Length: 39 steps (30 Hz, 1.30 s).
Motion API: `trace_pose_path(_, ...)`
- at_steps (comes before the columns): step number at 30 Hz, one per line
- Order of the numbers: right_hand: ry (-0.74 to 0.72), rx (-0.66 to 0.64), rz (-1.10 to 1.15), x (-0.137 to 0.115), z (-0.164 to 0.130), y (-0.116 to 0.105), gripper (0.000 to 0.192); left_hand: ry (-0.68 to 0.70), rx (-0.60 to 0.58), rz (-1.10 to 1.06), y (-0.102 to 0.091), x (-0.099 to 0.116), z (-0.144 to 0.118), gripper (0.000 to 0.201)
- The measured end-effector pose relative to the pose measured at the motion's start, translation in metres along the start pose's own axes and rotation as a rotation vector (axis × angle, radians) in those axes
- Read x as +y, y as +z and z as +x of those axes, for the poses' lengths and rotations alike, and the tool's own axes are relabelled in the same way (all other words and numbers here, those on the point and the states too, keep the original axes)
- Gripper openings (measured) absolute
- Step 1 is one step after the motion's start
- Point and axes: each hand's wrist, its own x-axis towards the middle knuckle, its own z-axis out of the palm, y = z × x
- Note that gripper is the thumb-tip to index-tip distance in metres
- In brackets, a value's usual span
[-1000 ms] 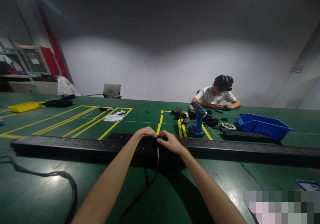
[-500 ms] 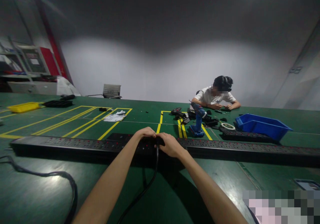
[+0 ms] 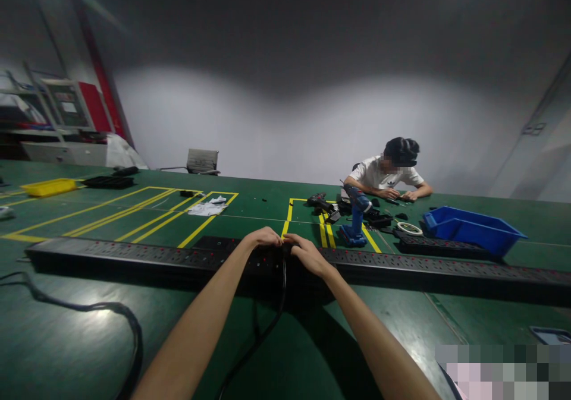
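Loose cable [image 3: 89,314]: thick black, snakes over the green table [image 3: 53,352] at our 8 o'clock, well apart from both hands.
Yellow tray [image 3: 44,186]: far L, abt 10 o'clock, w/ a black tray [image 3: 107,181] just beside it at its 3.
Power strip [image 3: 147,257]: long black bar w/ rows of sockets, lies flat across the table from L edge to R edge; our hands meet on its middle, at 12 from us.
Papers [image 3: 206,208]: white, beyond the strip at 11, inside the yellow floor-tape lines.
Left hand [image 3: 263,237]: palm down on top of the strip, fingers curled toward the plug; we can't tell if it pinches anything, fingertips hidden.
Plug [image 3: 285,249]: small, black, sits on the strip right btw our two hands; both touch it or come v. close. Mostly covered.
Cord [image 3: 263,328]: thin black, runs from the plug down toward us at 6.
Right hand [image 3: 307,255]: rests on the strip just R of the plug, fingers bent in toward it; grip not clear, so we can't say closed or apart.
Drill [image 3: 354,216]: blue, stands upright beyond the strip at 1 o'clock.
Co-worker [image 3: 386,174]: white shirt, seated at far side at 1, hands on small black parts.
Blue bin [image 3: 473,230]: at 2, past a 2nd shorter strip [image 3: 439,246].
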Motion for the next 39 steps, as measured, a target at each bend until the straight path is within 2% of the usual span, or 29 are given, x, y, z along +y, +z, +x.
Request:
trace_pose_path(4,0.098,0.032,-0.124,0.001,0.003,0.003,0.036,-0.044,0.019,0.000,0.001,0.000,-0.002,0.036)
trace_pose_path(14,-0.058,-0.008,-0.054,-0.008,0.000,-0.007,0.034,-0.045,0.033,-0.035,0.002,0.000,-0.004,0.037)
trace_pose_path(19,-0.048,-0.002,-0.076,-0.004,-0.003,-0.006,0.032,-0.043,0.046,-0.026,0.004,-0.001,-0.003,0.034)
trace_pose_path(24,-0.075,-0.025,-0.182,-0.006,-0.006,-0.001,0.051,-0.044,0.055,0.002,0.003,0.001,-0.005,0.033)
trace_pose_path(32,-0.135,0.008,-0.397,-0.012,-0.009,0.005,0.035,-0.053,0.043,0.029,0.003,0.006,-0.006,0.036)
trace_pose_path(36,-0.123,-0.007,-0.381,-0.013,-0.010,0.003,0.035,-0.053,0.029,0.026,0.002,0.008,-0.007,0.034)
trace_pose_path(39,-0.062,-0.013,-0.282,-0.011,-0.008,-0.001,0.040,-0.042,0.032,0.007,0.003,0.005,-0.006,0.034)
